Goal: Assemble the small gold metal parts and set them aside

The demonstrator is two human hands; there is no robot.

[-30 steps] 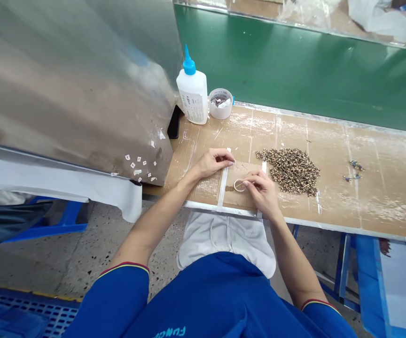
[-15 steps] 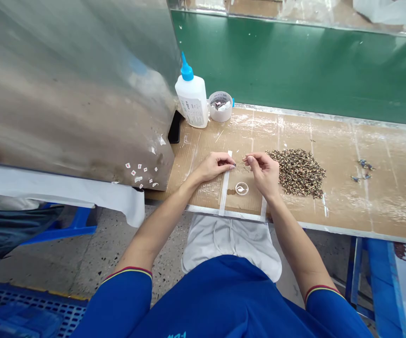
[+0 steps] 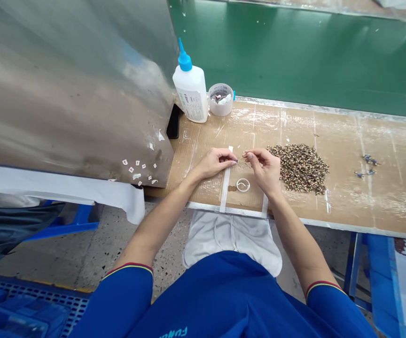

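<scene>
My left hand hovers over the cardboard-covered bench, thumb and forefinger pinched on a tiny dark piece. Just to the right, my right hand pinches a thin wooden stick, its tip pointing toward the left fingertips with a small gap between. Below the two hands lies a small round clear dish with a thin white curved streak in it. Close beside my right hand is a heap of small black-and-cream pieces. The exact shape of the piece in my left fingers is too small to make out.
A white bottle with a blue nozzle stands behind, beside a round tub and a black phone-like object. A metal panel rises at left. Several blue-grey pieces lie at right. A green belt runs behind.
The stick in my right hand has drawn back slightly from the left fingertips. White matter in the dish now looks like a thinner streak. The view has tilted a little downward.
</scene>
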